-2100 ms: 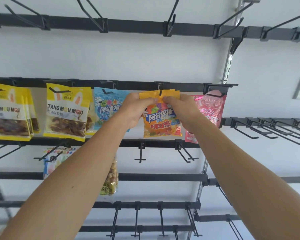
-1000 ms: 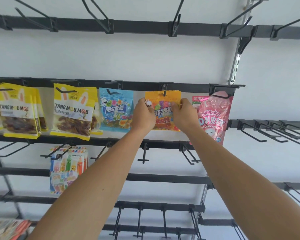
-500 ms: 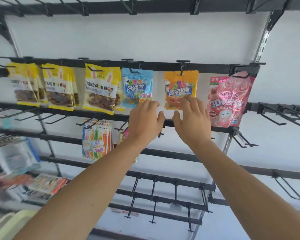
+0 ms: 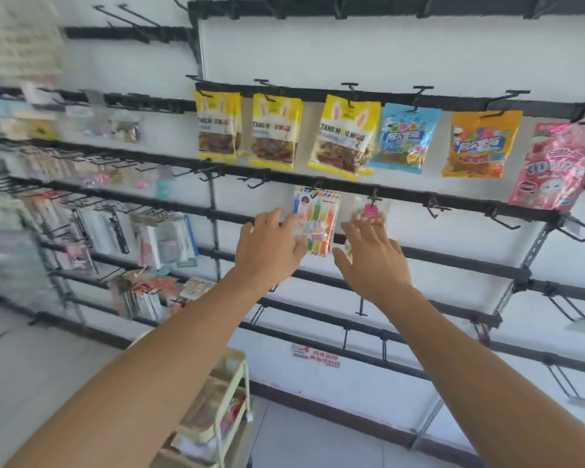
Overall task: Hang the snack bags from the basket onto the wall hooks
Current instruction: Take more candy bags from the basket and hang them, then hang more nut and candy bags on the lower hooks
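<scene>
Hands are empty: left hand (image 4: 267,251) and right hand (image 4: 368,261) hover with loose, spread fingers below the hung orange gummy bag (image 4: 480,143) on the upper rail's right end. Looks like the between-bags step; next comes a reach down-left to the cream basket cart (image 4: 240,369).

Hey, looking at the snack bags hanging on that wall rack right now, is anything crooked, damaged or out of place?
Mostly tidy. The pink bag at the right end of the upper row hangs tilted, its bottom swung left, while the orange bag and blue bag beside it hang nearly straight. Nothing looks torn or spilled.
</scene>
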Motion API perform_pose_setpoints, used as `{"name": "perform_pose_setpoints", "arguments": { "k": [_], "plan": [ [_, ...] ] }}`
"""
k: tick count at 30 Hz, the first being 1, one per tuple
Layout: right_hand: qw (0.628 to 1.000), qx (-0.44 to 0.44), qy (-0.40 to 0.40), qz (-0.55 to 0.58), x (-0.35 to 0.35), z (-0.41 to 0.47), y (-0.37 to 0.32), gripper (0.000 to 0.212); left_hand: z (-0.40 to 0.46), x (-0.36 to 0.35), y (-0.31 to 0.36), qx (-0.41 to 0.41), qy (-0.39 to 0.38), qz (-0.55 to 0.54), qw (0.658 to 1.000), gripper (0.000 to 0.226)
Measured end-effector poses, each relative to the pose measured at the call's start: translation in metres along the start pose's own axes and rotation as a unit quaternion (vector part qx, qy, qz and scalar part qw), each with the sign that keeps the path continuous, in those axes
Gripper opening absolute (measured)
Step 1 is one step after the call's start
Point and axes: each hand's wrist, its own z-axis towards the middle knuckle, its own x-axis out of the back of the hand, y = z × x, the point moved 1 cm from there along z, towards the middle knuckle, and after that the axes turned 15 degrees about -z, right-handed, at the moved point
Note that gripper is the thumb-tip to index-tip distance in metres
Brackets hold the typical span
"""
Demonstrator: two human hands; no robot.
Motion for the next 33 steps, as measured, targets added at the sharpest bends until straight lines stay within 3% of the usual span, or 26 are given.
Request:
{"name": "perform_pose_setpoints", "arguments": {
  "k": [8,22,28,33],
  "plan": [
    [0.998,0.053,-0.033,0.02,0.007,-0.017,-0.153,0.052,-0.087,0.059,-0.122,0.059,-0.023,0.004,0.998,0.051],
    [0.982,0.136,-0.107,0.079,-0.101,0.028,-0.319,0.052,-0.123,0.017,-0.296,0.146,-0.097,0.014,0.984,0.048],
    [0.98,0.117,-0.144,0.079,-0.139,0.027,-0.384,0.051,-0.14,-0.01,-0.374,0.16,-0.148,-0.003,0.976,0.046],
    [0.982,0.042,-0.17,0.072,-0.174,0.007,-0.449,0.05,-0.156,-0.037,-0.45,0.117,-0.198,-0.028,0.973,0.051]
  ]
}}
